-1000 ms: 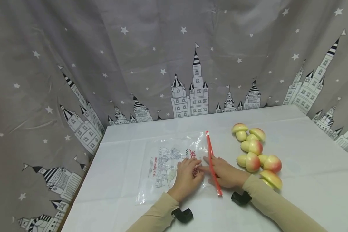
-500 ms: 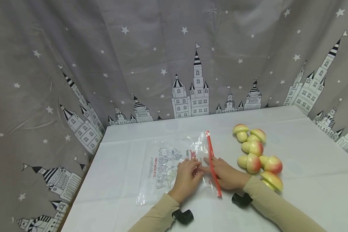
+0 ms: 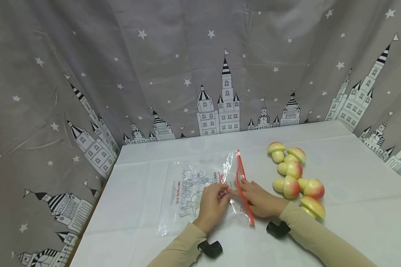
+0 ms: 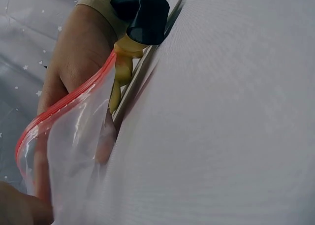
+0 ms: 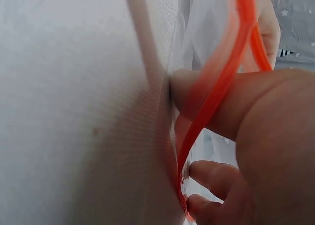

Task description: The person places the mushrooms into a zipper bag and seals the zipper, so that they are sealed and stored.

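Note:
A clear zip bag point(image 3: 173, 198) with printed cartoon figures lies flat on the white table, its red zip edge point(image 3: 248, 209) toward the right. That edge is parted, and in the left wrist view the film bulges up behind the red strip point(image 4: 74, 94). My left hand point(image 3: 211, 205) is over the print, finger and thumb bent together and pinching the film near the mouth. My right hand point(image 3: 265, 200) reaches into the mouth with fairly straight fingers. In the right wrist view its thumb point(image 5: 221, 104) passes under the red strip, and two other fingertips touch near the zip's lower end.
Several yellow toy mushrooms with reddish caps point(image 3: 290, 186) lie in a cluster right of the bag, the lowest one partly behind the right sleeve point(image 3: 320, 237). A grey curtain point(image 3: 173, 48) with castles and stars hangs behind the table point(image 3: 130, 207). Black wrist mounts point(image 3: 211, 249) sit below the hands.
My left hand's fingers have drawn in from a flatter spread to a bent pinch on the film. The red strips near my right fingers have parted wider. The mushrooms have not moved.

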`<state>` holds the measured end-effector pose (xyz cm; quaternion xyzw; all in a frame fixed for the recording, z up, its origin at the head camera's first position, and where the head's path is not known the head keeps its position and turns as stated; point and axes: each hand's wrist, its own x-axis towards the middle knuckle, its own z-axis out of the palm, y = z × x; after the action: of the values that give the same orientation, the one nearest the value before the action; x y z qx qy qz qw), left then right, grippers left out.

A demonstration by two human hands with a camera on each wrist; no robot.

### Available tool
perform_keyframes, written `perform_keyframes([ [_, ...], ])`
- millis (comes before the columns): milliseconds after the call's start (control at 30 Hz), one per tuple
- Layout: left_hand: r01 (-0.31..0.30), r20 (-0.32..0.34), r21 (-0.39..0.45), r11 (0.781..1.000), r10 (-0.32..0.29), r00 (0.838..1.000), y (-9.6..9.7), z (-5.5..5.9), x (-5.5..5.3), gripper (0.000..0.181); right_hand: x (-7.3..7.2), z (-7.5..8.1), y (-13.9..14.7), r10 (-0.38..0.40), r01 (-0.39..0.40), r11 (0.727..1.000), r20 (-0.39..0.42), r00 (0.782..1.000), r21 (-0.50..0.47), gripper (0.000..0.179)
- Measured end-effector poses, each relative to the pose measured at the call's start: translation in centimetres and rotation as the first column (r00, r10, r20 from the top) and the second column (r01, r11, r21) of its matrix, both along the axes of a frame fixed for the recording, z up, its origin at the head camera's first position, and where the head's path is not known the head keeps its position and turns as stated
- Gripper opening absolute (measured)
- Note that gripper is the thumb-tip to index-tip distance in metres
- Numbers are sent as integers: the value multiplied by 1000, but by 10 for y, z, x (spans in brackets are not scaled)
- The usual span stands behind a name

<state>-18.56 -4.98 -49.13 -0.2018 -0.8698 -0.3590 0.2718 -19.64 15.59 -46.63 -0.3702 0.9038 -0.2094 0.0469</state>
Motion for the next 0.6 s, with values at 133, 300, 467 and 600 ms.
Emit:
perform_keyframes([
  [133,-20,30,6,1000,20,999,0,1,0,25,0,-1,0,3,-3,1000,6,1000,-5,62],
  [300,-23,68,9,1000,22,997,0,4,1,25,-1,-1,-1,4,-4,1000,15,1000,-4,60],
  [467,-11,121,20,1000,9,993,0,5,2,25,0,0,-2,1,-1,1000,32,999,-13,62],
  [600,20,108,32,999,-24,994,-1,6,2,22,0,2,-1,7,-6,1000,35,999,-11,65],
])
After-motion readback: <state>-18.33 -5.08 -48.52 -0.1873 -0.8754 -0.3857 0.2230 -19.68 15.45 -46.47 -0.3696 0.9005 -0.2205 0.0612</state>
